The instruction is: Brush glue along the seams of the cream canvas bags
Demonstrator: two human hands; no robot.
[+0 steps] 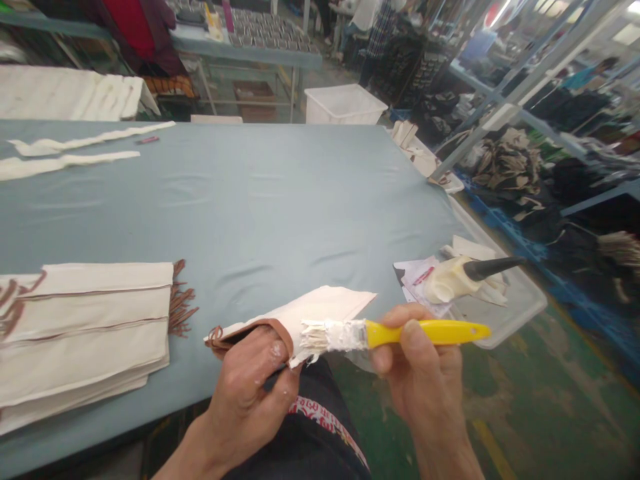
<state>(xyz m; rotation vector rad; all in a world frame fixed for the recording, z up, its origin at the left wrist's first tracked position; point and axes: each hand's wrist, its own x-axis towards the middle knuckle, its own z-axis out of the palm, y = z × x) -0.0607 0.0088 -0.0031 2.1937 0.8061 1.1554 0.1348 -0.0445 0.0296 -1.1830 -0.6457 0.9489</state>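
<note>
1. The left hand point(255, 390) is gripping a cream cloth piece point(330, 305) by its brown-trimmed opening; the cloth is extending between the hands, past the left fingers.
2. The right hand point(423, 367) is pinching a yellow-handled brush point(376, 335), its white-coated bristles lying over the cloth's near edge.
3. Brushing white stuff along that edge is apparently the step in hand.
4. The next move is probably calling for a steady left grip and a light, even stroke.
5. Similar pieces point(100, 310) are lying stacked left of the left hand; a black-nozzled bottle point(453, 280) is resting beyond the right.
</note>
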